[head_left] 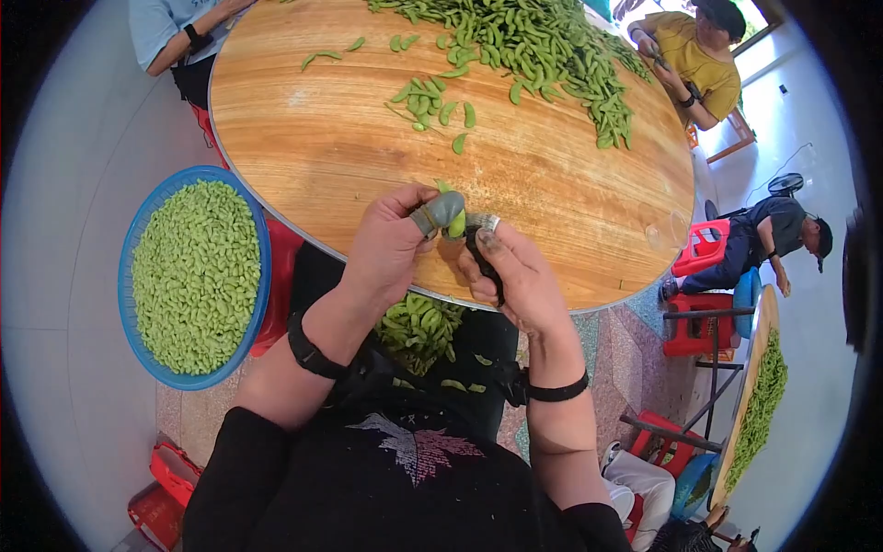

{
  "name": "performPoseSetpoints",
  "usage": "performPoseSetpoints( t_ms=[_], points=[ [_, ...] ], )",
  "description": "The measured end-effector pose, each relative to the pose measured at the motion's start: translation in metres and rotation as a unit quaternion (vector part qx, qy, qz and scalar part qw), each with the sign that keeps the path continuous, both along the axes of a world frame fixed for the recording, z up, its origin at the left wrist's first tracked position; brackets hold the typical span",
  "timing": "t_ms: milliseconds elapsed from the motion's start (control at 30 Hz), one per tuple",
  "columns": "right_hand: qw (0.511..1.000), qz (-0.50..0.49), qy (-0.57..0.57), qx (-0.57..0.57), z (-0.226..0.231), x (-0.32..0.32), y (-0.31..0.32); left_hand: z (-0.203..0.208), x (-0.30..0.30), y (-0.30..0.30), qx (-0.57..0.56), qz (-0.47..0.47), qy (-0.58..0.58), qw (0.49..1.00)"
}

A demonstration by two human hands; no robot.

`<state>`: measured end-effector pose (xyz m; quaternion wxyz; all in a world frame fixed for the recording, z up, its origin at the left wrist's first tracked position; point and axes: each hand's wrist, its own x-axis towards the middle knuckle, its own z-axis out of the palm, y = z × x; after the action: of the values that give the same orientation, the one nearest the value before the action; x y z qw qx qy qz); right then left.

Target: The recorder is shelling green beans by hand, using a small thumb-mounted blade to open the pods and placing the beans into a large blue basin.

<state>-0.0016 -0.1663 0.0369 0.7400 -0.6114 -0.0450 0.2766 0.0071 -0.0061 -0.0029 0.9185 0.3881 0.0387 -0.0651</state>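
Observation:
Over the near edge of the round wooden table (322, 175), my two hands meet. My left hand (391, 230) is closed on a green soybean pod (457, 224), pinched beneath a thumb that wears a grey rubber finger cover. Touching the pod's other side is my right hand (520, 271), its fingers curled around something dark with a pale, shiny end. What that dark thing is, I cannot make out. Just beyond my hands lies a small group of loose pods (423, 99). Farther back spreads a large heap of pods (543, 46).
A blue basket (126, 276) full of shelled beans stands left on a red stool (279, 281). Pods (418, 331) lie below the table edge by my lap. Two people (704, 55) (175, 32) sit across the table. Another table (750, 414) with pods is at right.

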Motion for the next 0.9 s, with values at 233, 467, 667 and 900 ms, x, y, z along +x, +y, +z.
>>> performPoseSetpoints(
  t_ms=[233, 467, 667, 900],
  points=[
    [0.99, 0.016, 0.07, 0.122, -0.006, -0.003, -0.002, -0.002, -0.002, -0.007, 0.028, 0.067, -0.029, 0.997],
    [0.989, 0.002, 0.061, 0.132, -0.015, -0.003, 0.006, 0.005, -0.008, -0.008, 0.025, 0.018, -0.019, 0.999],
    [0.99, 0.01, 0.044, 0.137, -0.016, -0.005, 0.007, -0.002, -0.007, -0.011, 0.032, 0.063, -0.046, 0.996],
    [0.992, -0.031, 0.076, 0.098, -0.021, -0.002, 0.003, 0.006, -0.008, -0.007, 0.04, -0.028, -0.016, 0.999]
  ],
)
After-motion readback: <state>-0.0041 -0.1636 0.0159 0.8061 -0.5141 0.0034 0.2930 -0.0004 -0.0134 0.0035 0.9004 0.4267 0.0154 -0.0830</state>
